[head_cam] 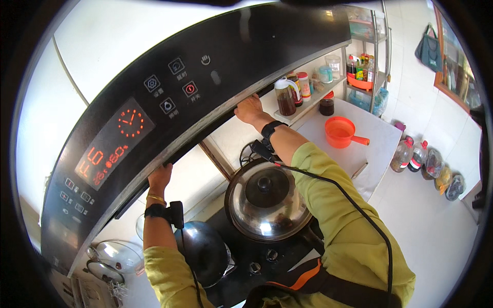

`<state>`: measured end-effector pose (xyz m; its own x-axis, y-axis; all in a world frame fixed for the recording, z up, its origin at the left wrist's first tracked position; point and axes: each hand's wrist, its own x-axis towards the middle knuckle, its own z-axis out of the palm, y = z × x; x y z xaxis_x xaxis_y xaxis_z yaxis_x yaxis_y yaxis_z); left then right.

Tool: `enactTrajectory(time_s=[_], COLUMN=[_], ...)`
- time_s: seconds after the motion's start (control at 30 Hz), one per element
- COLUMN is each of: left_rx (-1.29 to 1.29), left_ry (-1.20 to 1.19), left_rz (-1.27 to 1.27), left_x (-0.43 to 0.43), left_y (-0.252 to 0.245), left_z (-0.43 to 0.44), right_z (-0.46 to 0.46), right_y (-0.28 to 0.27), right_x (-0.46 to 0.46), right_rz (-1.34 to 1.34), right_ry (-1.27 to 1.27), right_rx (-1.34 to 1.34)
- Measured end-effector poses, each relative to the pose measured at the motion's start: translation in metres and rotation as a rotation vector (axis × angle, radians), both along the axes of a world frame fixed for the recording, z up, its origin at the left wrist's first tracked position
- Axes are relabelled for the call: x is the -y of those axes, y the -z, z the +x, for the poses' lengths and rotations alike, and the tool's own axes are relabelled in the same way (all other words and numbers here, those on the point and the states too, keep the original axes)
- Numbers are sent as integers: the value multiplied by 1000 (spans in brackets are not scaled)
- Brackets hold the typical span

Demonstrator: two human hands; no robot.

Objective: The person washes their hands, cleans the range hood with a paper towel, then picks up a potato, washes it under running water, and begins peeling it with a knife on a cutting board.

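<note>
A black range hood [246, 50] with lit red digits and touch icons spans the upper part of the view. My left hand [160, 179] is at its lower edge on the left, and my right hand [249, 109] grips the same edge nearer the middle. The fingertips of both hands are partly hidden by the hood. Below them, a wok with a domed steel lid [265, 200] stands on the black gas cooktop [246, 246]. A dark, rounded pan [202, 250] is left of it, below my left forearm.
An orange dipper [339, 132] sits on the white counter [369, 154] to the right. Behind it, a shelf [294, 115] bears a glass jug [285, 98] and jars. Several bottles [402, 154] stand along the floor by the wall. Glass lids [119, 256] lie at lower left.
</note>
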<state>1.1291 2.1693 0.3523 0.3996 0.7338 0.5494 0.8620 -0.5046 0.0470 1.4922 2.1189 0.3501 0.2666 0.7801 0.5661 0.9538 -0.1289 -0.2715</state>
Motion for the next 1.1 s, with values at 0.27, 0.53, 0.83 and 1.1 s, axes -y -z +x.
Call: enactTrajectory(time_s=[0.27,0.53,0.83,1.1], left_rx=[-22,-15,-43,-132], left_ry=[26,12,71,86], left_rz=[-57,-135,-72,195], left_x=[-1,9,9,15], left_y=[-2,-9,-9,-8], left_z=[-1,1,2,1], right_z=[11,39,31,-133], right_y=[1,13,0,-5], right_x=[-32,-17,-21,29], right_rz=[80,83,120,-38], right_ry=[114,109,83,-589], right_rx=[84,90,56,166])
